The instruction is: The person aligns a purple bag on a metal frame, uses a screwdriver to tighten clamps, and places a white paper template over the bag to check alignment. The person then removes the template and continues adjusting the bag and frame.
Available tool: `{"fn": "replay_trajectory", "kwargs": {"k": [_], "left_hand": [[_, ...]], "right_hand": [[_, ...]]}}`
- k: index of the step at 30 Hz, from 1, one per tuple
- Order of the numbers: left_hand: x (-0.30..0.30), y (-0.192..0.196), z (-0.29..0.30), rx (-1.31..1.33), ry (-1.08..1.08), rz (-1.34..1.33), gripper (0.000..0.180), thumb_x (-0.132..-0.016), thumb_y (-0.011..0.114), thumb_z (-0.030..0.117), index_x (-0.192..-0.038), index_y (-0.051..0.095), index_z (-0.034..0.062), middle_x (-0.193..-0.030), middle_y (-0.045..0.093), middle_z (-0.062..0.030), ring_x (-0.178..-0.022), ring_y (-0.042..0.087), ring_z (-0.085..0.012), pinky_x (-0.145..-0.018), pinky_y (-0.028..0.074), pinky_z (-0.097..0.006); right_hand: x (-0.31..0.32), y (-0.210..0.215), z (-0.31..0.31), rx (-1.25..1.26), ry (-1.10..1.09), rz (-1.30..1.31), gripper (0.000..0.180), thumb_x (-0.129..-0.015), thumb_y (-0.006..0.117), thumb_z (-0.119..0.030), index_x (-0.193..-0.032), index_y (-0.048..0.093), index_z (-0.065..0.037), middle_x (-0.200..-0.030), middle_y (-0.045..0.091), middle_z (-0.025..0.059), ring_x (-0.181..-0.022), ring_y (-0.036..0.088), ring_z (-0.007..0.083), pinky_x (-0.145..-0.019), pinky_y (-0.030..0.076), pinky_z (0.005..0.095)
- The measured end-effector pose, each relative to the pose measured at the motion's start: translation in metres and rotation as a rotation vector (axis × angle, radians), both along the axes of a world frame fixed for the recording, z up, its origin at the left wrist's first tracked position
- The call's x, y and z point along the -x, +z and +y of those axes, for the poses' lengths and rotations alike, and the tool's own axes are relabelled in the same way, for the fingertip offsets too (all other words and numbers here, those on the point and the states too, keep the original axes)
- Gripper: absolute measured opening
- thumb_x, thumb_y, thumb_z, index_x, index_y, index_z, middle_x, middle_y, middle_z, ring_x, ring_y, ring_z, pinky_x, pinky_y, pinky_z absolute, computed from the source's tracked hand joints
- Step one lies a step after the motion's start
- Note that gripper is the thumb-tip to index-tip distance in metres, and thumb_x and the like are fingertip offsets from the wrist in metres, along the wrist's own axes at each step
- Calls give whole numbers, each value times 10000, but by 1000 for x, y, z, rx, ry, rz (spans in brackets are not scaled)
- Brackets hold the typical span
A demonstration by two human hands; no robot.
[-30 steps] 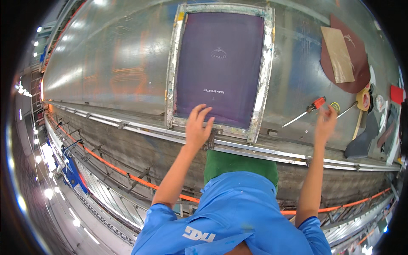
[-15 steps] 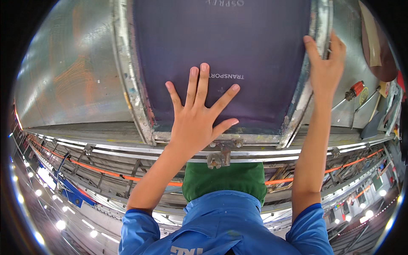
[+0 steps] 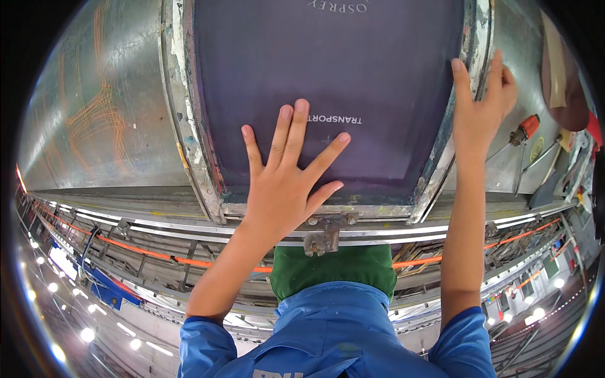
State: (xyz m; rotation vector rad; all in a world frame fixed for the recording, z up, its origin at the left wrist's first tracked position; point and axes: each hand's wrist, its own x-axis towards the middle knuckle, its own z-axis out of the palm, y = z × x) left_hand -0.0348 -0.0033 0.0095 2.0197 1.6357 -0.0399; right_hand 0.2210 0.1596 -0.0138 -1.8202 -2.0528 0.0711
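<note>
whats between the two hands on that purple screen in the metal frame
In the head view, only bare purple mesh with small white lettering lies between the left hand and the right hand gripping the metal frame.

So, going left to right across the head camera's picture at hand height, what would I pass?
Bare metal table → left rail of the screen frame → left hand flat on the purple mesh → right hand on the frame's right rail → red-handled screwdriver.
</note>
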Motion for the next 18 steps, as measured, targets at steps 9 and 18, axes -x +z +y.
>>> {"fn": "replay_trajectory", "kwargs": {"k": [9, 18], "left_hand": [[31, -9, 3, -54, 64, 95, 680, -867, 662, 614, -1487, 530, 369, -1686, 136, -239, -1549, 130, -465, -1149, 41, -741], [26, -8, 3, -73, 75, 107, 660, -888, 655, 598, -1493, 524, 367, -1690, 130, -233, -1553, 122, -456, -1144, 34, -748]], "right_hand": [[60, 3, -123, 516, 411, -78, 1013, -876, 671, -546, -1529, 288, 127, -1645, 148, 332, -1535, 118, 501, -1182, 65, 703], [65, -7, -124, 448, 397, -92, 1082, -851, 627, -645, -1533, 288, 124, -1652, 149, 316, -1537, 122, 495, -1165, 50, 732]]}}
